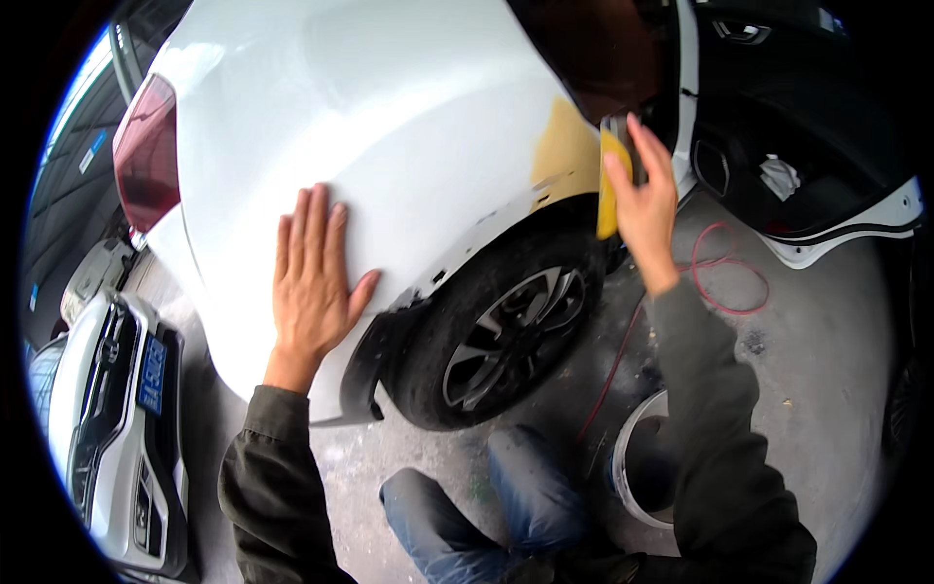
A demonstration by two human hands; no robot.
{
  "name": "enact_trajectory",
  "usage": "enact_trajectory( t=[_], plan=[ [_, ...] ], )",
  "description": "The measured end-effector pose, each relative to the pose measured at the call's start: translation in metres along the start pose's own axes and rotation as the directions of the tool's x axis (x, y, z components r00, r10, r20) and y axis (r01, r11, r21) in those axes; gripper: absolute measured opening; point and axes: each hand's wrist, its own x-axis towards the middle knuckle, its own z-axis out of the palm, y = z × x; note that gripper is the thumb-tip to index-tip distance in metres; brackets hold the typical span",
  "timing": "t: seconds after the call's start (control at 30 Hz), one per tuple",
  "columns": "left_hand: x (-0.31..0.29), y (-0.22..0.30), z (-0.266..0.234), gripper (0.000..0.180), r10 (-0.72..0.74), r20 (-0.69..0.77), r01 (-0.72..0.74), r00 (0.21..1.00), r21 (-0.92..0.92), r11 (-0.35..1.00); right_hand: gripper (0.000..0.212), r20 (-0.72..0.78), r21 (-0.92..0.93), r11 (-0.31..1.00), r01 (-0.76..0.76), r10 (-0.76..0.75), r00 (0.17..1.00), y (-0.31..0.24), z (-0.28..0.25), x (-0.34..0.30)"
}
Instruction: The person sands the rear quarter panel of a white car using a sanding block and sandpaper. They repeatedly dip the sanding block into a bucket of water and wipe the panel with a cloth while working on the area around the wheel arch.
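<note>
Right hand [649, 206] grips slim yellow block [608, 200] lengthwise at door-side edge of white car panel [428, 146], beside tan patch [564, 146]; left hand [313, 292] flat, empty, farther.

A long yellow block [609, 200], its length running up and down in view, is at the right edge of a dull tan patch [566, 156] on a glossy white car panel [399, 146], whose curved lower edge bears dark, ragged spots.
</note>
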Motion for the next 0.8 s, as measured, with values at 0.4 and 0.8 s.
enact_trajectory(
  t=[0.4, 0.8],
  plan=[
    [0.168, 0.107, 0.020, 0.070, 0.317, -0.139, -0.315, 0.938, 0.035, 0.948, 0.040, 0.390, 0.270, 0.295, -0.917, 0.837, 0.384, 0.005, -0.233, -0.179],
    [0.182, 0.151, 0.031, 0.076, 0.479, -0.039, -0.481, 0.877, -0.039, 0.876, 0.076, 0.528, -0.619, 0.420, -0.663, 0.848, 0.044, 0.096, -0.317, -0.391]
  ],
)
